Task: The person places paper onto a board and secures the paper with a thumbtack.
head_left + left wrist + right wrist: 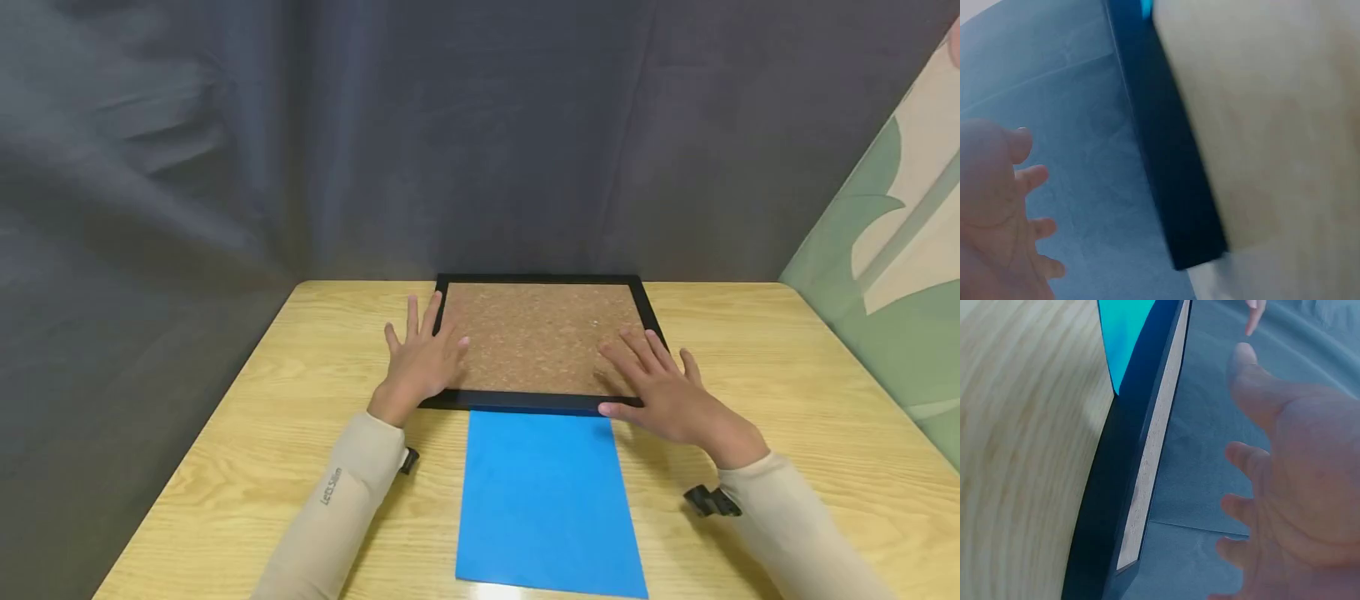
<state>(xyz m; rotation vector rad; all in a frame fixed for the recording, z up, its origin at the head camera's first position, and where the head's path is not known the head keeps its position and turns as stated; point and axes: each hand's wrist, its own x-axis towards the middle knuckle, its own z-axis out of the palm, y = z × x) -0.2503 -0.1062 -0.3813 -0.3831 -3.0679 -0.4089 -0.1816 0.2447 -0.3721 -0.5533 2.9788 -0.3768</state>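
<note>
A cork board (540, 337) in a black frame (536, 402) lies on the table towards its far edge. Over the board's left side is my left hand (423, 358), fingers spread and holding nothing. My right hand (663, 392) hovers by the near right corner, its fingers also spread and empty. Both wrist views show a gap between the palms and the frame (1166, 150). A blue sheet (547, 500) lies in front of the board, its far edge meeting the frame. In the right wrist view, one corner of the blue sheet (1124, 337) shows beside the frame.
The wooden table (247, 433) extends on both sides of the board. A dark grey curtain (480, 142) hangs behind and along the left. Patterned green and cream fabric (892, 275) borders the right side. A black strap piece (711, 502) sits at the right wrist.
</note>
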